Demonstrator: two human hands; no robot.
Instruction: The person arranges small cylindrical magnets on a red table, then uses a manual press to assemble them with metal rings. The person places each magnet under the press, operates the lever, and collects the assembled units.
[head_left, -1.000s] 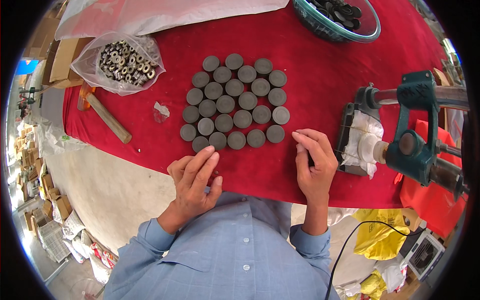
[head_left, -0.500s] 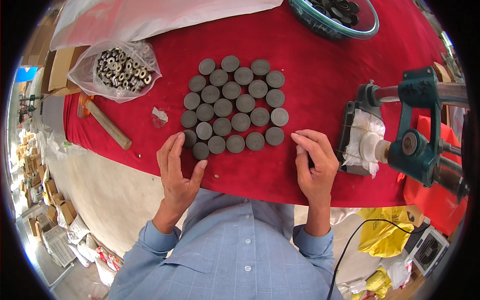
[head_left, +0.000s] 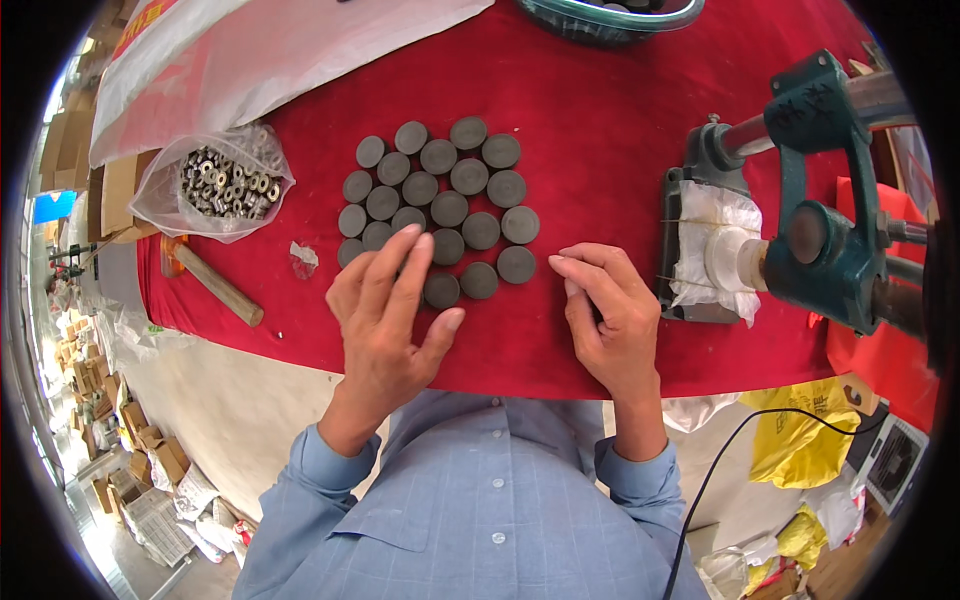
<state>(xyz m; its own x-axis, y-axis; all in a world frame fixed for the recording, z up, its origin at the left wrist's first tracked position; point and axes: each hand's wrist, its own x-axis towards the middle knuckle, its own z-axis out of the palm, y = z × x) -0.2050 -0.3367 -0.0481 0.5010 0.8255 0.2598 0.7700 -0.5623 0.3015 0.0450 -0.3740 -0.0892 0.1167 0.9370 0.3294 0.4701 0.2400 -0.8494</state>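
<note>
Several flat, round dark-grey discs (head_left: pixel 449 209) lie in loose rows on a red-covered table (head_left: pixel 600 130). My left hand (head_left: pixel 388 312) reaches over the lower left of the group, with its fingers stretched out and its thumb apart. Its fingertips are over or against discs there, and the hand hides some of them; I cannot tell whether it touches any. To the right of the group, my right hand (head_left: pixel 612 318) is just above or on the cloth. Its fingers are loosely bent with the thumb a little apart, and nothing shows between them.
At the right stands a green metal press (head_left: pixel 822 220) with a white round pad (head_left: pixel 730 260) tied on its base. On the left are a clear bag of small metal rings (head_left: pixel 225 185) and a wooden-handled hammer (head_left: pixel 218 285). A bowl (head_left: pixel 610 22) of dark pieces sits at the far edge.
My left hand has moved right and farther in, from the group's lower left corner to over the discs. My right hand keeps its pose beside them. The whole view has shifted and turned slightly.
</note>
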